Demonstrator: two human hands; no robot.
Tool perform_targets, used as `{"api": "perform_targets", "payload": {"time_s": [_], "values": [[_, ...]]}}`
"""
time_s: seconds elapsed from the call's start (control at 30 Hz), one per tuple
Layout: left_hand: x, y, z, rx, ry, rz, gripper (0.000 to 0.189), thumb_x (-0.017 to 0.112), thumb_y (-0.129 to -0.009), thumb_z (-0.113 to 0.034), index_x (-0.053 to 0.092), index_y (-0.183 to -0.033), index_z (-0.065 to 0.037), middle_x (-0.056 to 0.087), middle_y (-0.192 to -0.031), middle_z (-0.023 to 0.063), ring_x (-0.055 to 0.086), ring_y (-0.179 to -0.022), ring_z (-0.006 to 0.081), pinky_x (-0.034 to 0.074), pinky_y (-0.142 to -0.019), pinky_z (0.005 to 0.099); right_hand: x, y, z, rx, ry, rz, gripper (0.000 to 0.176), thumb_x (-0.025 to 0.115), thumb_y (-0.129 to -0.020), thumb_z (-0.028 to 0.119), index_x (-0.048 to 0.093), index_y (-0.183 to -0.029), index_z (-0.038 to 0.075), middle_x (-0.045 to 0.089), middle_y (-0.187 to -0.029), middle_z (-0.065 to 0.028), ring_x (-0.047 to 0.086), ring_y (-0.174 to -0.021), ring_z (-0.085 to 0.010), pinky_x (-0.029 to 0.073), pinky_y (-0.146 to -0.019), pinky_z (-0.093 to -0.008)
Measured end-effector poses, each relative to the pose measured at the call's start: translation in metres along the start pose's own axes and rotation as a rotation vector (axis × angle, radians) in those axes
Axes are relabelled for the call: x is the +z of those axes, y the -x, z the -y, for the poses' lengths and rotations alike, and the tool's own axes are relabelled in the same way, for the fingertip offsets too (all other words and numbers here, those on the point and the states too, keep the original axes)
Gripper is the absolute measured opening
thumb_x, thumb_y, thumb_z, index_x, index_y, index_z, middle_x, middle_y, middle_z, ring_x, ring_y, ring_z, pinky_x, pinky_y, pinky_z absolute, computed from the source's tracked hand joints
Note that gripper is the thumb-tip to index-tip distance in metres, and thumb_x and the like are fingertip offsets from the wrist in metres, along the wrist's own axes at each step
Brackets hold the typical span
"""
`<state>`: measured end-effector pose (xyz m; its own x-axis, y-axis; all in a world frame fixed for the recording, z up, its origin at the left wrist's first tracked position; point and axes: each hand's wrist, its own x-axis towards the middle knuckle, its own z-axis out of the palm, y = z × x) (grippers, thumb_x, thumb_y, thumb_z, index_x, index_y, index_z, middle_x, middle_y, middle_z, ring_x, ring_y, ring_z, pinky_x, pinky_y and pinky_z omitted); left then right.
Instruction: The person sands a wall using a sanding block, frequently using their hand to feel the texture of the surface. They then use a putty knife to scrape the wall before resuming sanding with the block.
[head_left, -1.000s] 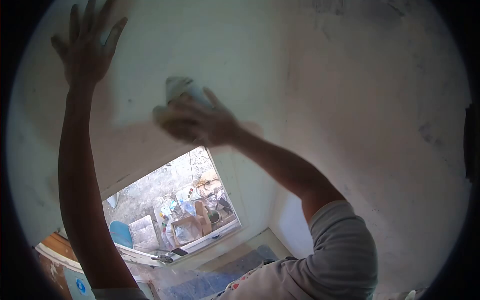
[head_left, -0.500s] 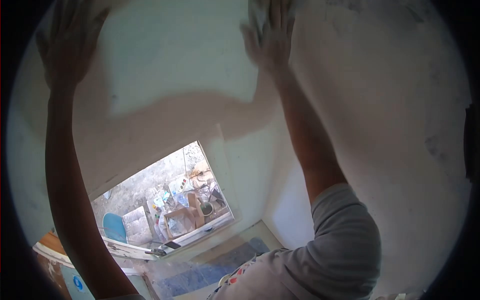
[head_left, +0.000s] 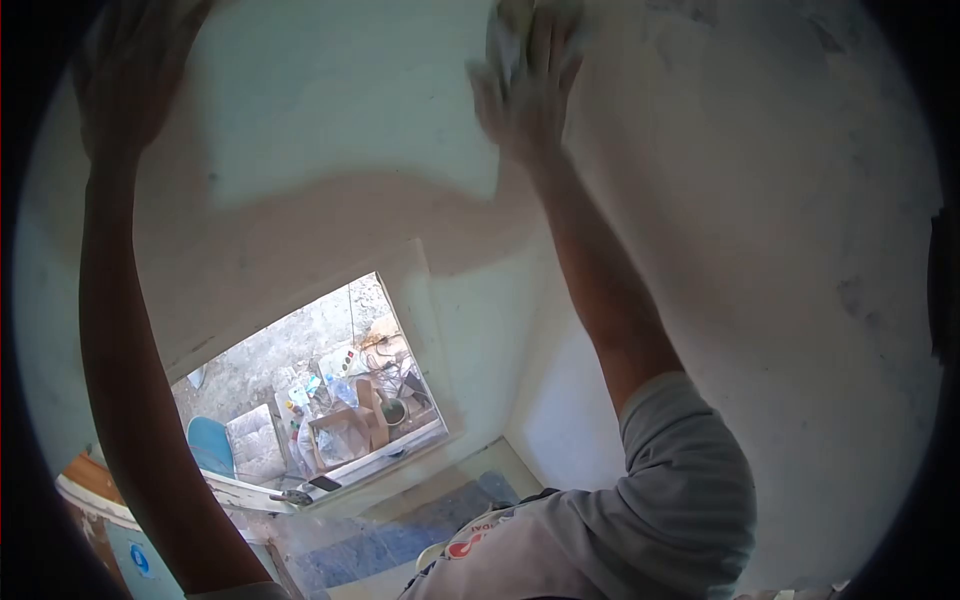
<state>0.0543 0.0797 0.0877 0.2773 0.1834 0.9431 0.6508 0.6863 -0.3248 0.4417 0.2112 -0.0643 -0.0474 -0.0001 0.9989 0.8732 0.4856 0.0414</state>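
Both my arms reach up to a pale green-white wall (head_left: 330,110). My left hand (head_left: 130,85) lies open against it at the upper left, fingers spread, its tips cut off by the frame's edge. At the upper middle, my right hand (head_left: 528,100) presses on the wall with its thumb out to the side. Between and under its fingers shows a small pale piece (head_left: 510,52), blurred and mostly covered, so I cannot make out its kind. Shadows of my arms fall across the wall.
Below my hands is a window opening (head_left: 440,400). Through it show a cushioned chair (head_left: 255,445), a cardboard box (head_left: 375,415), a bucket (head_left: 395,410) and loose clutter. A dark phone-like object (head_left: 323,483) lies on the sill. Another wall (head_left: 800,300) rises at the right.
My right hand has shifted slightly left and down in view, with the pale piece moving along. The left hand stays up on the wall. The whole view has turned a little.
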Motion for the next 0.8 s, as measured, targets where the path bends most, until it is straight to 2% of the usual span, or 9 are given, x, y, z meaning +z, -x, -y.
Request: {"api": "perform_targets", "payload": {"time_s": [0.07, 0.2, 0.33, 0.4, 0.43, 0.57, 0.6, 0.67, 0.8], "values": [[-0.002, 0.0, 0.001, -0.003, -0.013, 0.001, 0.06, 0.045, -0.109, -0.059, 0.031, -0.166, -0.045, 0.03, -0.175, -0.0057, 0.036, -0.155, 0.0336, 0.033, -0.113, 0.0649, 0.011, -0.035, 0.013, 0.034, -0.041, -0.075, 0.081, 0.058, -0.098, 0.06, 0.044, -0.16, 0.01, 0.025, -0.17, -0.0296, 0.021, -0.157, -0.0523, 0.017, -0.116, -0.0814], [-0.006, 0.002, 0.0, -0.009, -0.023, 0.012, 0.06, 0.045, -0.109, -0.058, 0.032, -0.166, -0.044, 0.03, -0.175, -0.0054, 0.036, -0.156, 0.0332, 0.032, -0.114, 0.0649, 0.019, 0.02, 0.047, -0.022, 0.013, -0.052, 0.078, 0.059, -0.098, 0.059, 0.048, -0.157, 0.009, 0.025, -0.169, -0.0301, 0.02, -0.158, -0.0519, 0.018, -0.116, -0.0811], [-0.011, 0.003, 0.002, -0.025, -0.041, 0.021, 0.06, 0.045, -0.109, -0.058, 0.032, -0.166, -0.044, 0.031, -0.175, -0.0051, 0.035, -0.156, 0.0328, 0.032, -0.116, 0.0648, -0.013, 0.248, 0.094, 0.126, -0.075, 0.418, 0.063, 0.063, -0.097, 0.052, 0.059, -0.15, 0.018, 0.031, -0.164, -0.0354, 0.025, -0.152, -0.0605, 0.015, -0.109, -0.0878], [-0.011, 0.003, 0.001, -0.024, -0.035, 0.021, 0.06, 0.045, -0.109, -0.058, 0.033, -0.166, -0.043, 0.031, -0.175, -0.005, 0.035, -0.156, 0.0325, 0.031, -0.117, 0.0648, -0.018, 0.338, 0.092, 0.072, -0.154, 0.399, 0.064, 0.063, -0.097, 0.054, 0.059, -0.15, 0.02, 0.033, -0.163, -0.0351, 0.026, -0.151, -0.0609, 0.015, -0.108, -0.0883], [-0.01, 0.003, 0.0, -0.024, -0.026, 0.023, 0.059, 0.045, -0.109, -0.057, 0.033, -0.166, -0.043, 0.031, -0.175, -0.005, 0.035, -0.156, 0.0324, 0.031, -0.117, 0.0648, -0.024, 0.333, 0.088, 0.078, -0.144, 0.399, 0.064, 0.063, -0.097, 0.054, 0.059, -0.15, 0.02, 0.033, -0.163, -0.0351, 0.026, -0.151, -0.0609, 0.015, -0.108, -0.0883], [-0.011, 0.003, 0.002, -0.042, -0.013, 0.015, 0.059, 0.046, -0.109, -0.057, 0.033, -0.166, -0.043, 0.031, -0.175, -0.0047, 0.035, -0.157, 0.032, 0.03, -0.119, 0.0647, -0.007, 0.221, 0.042, -0.061, 0.073, 0.398, 0.068, 0.063, -0.096, 0.058, 0.056, -0.153, 0.023, 0.029, -0.168, -0.0319, 0.02, -0.157, -0.0566, 0.015, -0.107, -0.0893], [-0.012, 0.004, 0.003, -0.047, -0.011, 0.014, 0.059, 0.046, -0.109, -0.057, 0.033, -0.166, -0.043, 0.031, -0.175, -0.0046, 0.035, -0.157, 0.0319, 0.03, -0.12, 0.0647, -0.006, 0.149, 0.035, -0.055, -0.004, 0.228, 0.07, 0.061, -0.098, 0.057, 0.052, -0.156, 0.018, 0.027, -0.169, -0.0315, 0.02, -0.157, -0.0551, 0.014, -0.11, -0.0876], [-0.012, 0.003, 0.001, -0.048, 0.0, 0.013, 0.059, 0.046, -0.109, -0.056, 0.034, -0.166, -0.042, 0.031, -0.175, -0.0045, 0.035, -0.157, 0.0317, 0.029, -0.12, 0.0646, 0.013, 0.027, 0.005, -0.174, 0.145, -0.07, 0.072, 0.058, -0.101, 0.05, 0.048, -0.157, 0.006, 0.036, -0.164, -0.0317, 0.029, -0.155, -0.0527, 0.024, -0.114, -0.0802], [-0.015, -0.001, 0.001, -0.092, -0.006, 0.005, 0.059, 0.046, -0.109, -0.056, 0.034, -0.166, -0.042, 0.032, -0.175, -0.0042, 0.034, -0.158, 0.0312, 0.028, -0.122, 0.0646, 0.017, -0.157, -0.028, -0.06, 0.077, -0.261, 0.074, 0.058, -0.102, 0.05, 0.045, -0.157, 0.003, 0.037, -0.164, -0.0298, 0.029, -0.155, -0.051, 0.024, -0.115, -0.0781]]}}
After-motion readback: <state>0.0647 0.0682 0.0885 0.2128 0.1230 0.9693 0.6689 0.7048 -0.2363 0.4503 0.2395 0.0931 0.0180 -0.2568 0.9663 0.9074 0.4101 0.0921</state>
